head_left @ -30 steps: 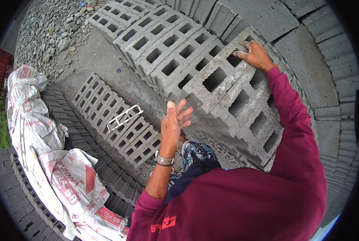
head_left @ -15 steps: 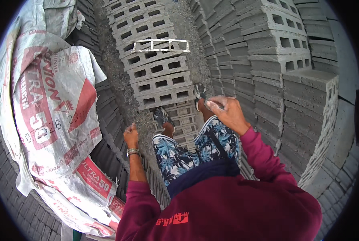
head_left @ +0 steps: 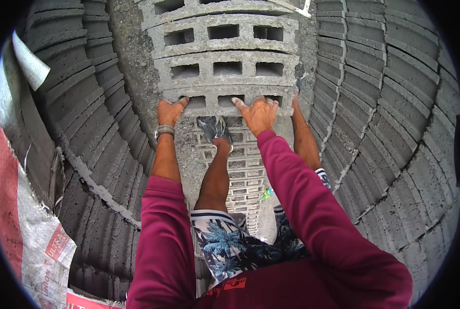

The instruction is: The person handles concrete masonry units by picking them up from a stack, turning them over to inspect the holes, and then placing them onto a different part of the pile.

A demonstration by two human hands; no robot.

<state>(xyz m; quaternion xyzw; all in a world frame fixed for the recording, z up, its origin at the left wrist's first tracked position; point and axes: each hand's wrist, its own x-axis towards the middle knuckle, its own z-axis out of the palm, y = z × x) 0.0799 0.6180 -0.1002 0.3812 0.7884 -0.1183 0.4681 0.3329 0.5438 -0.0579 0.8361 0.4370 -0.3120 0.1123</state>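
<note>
Both hands grip the nearest grey concrete hollow block (head_left: pixel 211 102), which is at the near end of a row of hollow blocks (head_left: pixel 206 70) laid along the gravelly ground (head_left: pixel 132 56). Its three rectangular cells face up, and its far edge lies against or just beside the next block; whether it is lifted at all cannot be told. The left hand (head_left: pixel 171 110) clasps the left end, thumb reaching into the left cell. The right hand (head_left: pixel 261 114) is hooked over the right part, thumb at the middle cell and fingers at the right one. A metal-banded wristwatch (head_left: pixel 164 130) circles the left wrist.

The left shoe (head_left: pixel 209 126) shows just below the block's near edge, partly covered by it, and the right leg (head_left: pixel 304 134) stands beside its right end. More hollow blocks (head_left: pixel 245 180) lie lower down, between the legs.

Tall stacked blocks (head_left: pixel 106 139) line the ground's left edge, and another stack (head_left: pixel 374 87) lines its right edge. A red-and-white woven sack (head_left: pixel 39 257) drapes over the left side. Part of a white frame (head_left: pixel 305 9) lies on the row's far right.
</note>
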